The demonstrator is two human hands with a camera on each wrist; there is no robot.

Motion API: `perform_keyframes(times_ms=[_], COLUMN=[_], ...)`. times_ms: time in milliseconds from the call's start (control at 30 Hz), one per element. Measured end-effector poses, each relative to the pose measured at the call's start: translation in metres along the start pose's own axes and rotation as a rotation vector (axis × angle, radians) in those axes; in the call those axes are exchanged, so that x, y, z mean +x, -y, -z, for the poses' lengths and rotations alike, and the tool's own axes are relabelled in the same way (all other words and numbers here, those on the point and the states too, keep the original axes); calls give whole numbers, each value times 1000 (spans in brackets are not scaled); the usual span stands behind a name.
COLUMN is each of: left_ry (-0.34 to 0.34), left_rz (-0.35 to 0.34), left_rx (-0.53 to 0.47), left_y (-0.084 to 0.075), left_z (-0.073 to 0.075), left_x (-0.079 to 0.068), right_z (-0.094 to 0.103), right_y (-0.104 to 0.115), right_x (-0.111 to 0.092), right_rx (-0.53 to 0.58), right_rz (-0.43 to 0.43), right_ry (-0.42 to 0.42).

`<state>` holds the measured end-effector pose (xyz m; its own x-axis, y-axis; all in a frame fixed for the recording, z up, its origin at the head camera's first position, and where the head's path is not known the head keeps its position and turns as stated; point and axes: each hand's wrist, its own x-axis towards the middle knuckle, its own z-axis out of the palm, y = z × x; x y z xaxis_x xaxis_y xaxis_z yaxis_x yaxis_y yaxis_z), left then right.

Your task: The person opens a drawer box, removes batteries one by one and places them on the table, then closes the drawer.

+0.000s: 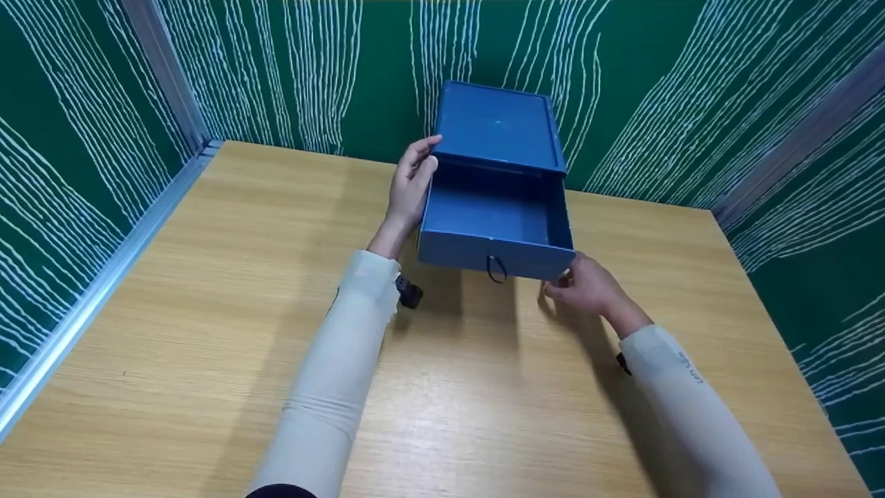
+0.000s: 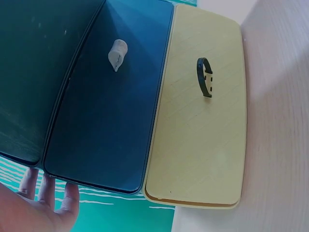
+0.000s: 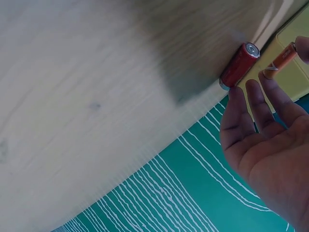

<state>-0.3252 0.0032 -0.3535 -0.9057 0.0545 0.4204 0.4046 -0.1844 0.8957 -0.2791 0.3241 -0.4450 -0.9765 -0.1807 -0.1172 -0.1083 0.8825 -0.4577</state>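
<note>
A blue drawer unit [image 1: 499, 124] stands near the back of the table, its top drawer [image 1: 456, 250] pulled out and bare inside. My left hand [image 1: 409, 187] rests against the unit's left side, fingers fairly straight. In the left wrist view, a dark blue drawer front [image 2: 104, 111] with a pale knob-like piece sits above a yellow drawer front [image 2: 193, 140] with a black loop handle. Below the open drawer's right front corner, my right hand [image 1: 591, 285] pinches an orange battery [image 3: 281, 61] between thumb and finger. A red cylinder with silver ends [image 3: 238, 66] is right by its other fingertips.
The wooden table [image 1: 193, 332] extends in front and to both sides. Green walls with white wavy lines [image 1: 387, 69] rise close behind the unit and at the sides. A metal rail [image 1: 104, 297] runs along the left edge.
</note>
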Motion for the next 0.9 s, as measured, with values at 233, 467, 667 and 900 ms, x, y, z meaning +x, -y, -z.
perform_keyframes(times_ms=[233,467,667,900], left_ry=[7,4,11,10], left_rz=[-20,-27,-26,-31], left_rx=[-12,-27,-55,-40], left_y=[-1,-2,-1,1], left_z=[0,-1,-1,0], left_x=[0,0,0,0], right_z=[-1,-3,-7,-9], right_y=[0,-1,-3,-3], right_x=[0,0,1,1], right_rx=[-24,-34,-71,-101], right_rz=[24,11,10,7], right_ry=[-17,-11,-9,-17])
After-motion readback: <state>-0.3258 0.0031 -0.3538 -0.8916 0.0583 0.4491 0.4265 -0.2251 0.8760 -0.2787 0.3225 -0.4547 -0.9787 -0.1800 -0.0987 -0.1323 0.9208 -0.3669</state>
